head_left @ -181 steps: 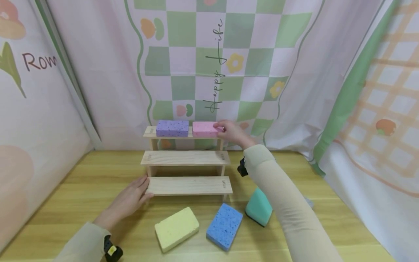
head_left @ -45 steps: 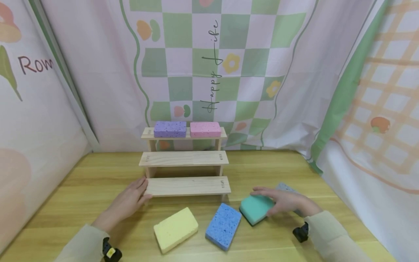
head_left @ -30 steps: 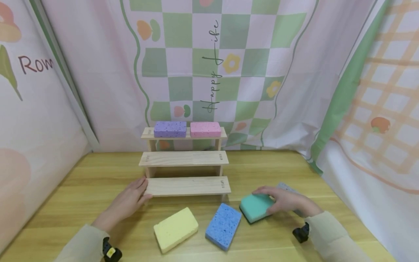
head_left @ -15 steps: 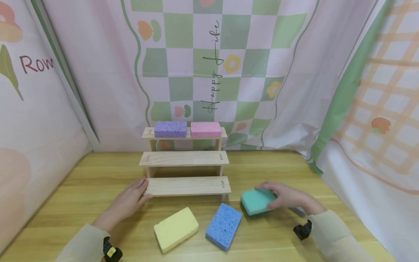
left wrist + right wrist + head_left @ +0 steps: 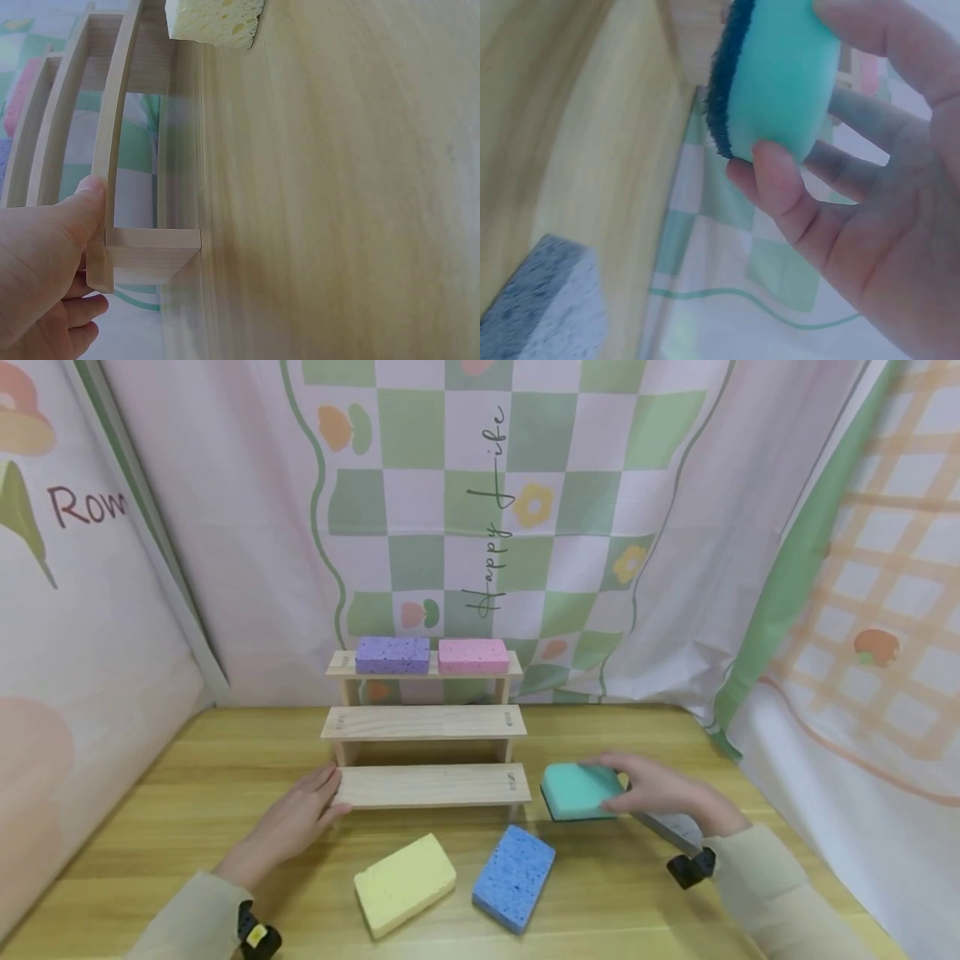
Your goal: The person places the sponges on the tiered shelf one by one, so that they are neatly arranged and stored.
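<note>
Left hand (image 5: 292,810): at the lower left of the frame, it is gripping the left end of the bottom shelf of the wooden rack (image 5: 423,722), the thumb lying on the shelf's edge and the fingers curling at its other side.
Right hand (image 5: 660,789): right of centre, well apart from the left, it is pinching the teal sponge (image 5: 576,792) between thumb and fingers.
Wooden rack: left of centre, its three steps are climbing toward the back of the counter (image 5: 247,743).
Purple sponge (image 5: 392,655): it is lying on the top step, on the left part.
Yellow sponge (image 5: 405,887): at the bottom of the frame, it is lying slantwise in front of the rack.
Pink sponge (image 5: 473,657): it is sitting on the top step, just beside the purple one.
Blue sponge (image 5: 513,878): at bottom centre, it is lying angled on the counter.
Teal sponge: it is hanging just beside the bottom step's right end, dark layer underneath.
Grey sponge (image 5: 555,307): it is resting on the counter, partly hidden behind the right hand in the head view.
</note>
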Tool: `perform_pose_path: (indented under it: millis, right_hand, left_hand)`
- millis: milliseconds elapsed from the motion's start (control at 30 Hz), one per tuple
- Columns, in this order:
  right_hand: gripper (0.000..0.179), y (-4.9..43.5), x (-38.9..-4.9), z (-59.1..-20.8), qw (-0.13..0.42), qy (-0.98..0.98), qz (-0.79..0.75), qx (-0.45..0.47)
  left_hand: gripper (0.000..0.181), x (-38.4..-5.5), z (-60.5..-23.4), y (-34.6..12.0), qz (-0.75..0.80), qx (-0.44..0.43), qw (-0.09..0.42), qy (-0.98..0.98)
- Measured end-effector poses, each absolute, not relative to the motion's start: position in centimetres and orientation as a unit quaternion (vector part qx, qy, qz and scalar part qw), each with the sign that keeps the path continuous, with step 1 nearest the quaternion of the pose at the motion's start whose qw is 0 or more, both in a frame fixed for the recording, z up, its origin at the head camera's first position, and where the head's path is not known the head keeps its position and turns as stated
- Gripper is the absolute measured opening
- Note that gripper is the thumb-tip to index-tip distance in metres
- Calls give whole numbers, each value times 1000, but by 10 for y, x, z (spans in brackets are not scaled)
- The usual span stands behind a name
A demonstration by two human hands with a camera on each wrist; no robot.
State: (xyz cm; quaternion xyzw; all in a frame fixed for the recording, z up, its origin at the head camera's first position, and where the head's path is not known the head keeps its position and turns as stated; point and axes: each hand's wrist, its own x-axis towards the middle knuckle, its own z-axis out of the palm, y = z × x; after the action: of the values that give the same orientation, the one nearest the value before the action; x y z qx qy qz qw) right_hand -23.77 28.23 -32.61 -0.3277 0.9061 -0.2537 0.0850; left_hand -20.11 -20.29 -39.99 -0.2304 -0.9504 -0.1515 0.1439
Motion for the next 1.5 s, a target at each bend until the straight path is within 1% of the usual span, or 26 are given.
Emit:
perform_pose_path:
  millis: [233, 667, 1000, 1300, 1500]
  right_hand:
    - [61, 259, -240, -313, 59, 909, -246, -331]
    - [62, 212, -244, -296, 29, 906, -234, -352]
    - [57, 177, -249, -293, -18, 899, -207, -385]
    - [57, 150, -254, -291, -42, 900, -180, -395]
    - [57, 129, -261, -291, -42, 907, -166, -385]
  left_hand:
    - [57, -202, -400, -203, -154, -230, 145, -950]
    - [57, -203, -402, -204, -150, -235, 148, -949]
    - [57, -204, -404, -204, -150, -236, 150, -948]
    - [57, -204, -404, -204, -146, -237, 152, -949]
    - [56, -203, -403, -203, -146, -235, 153, -949]
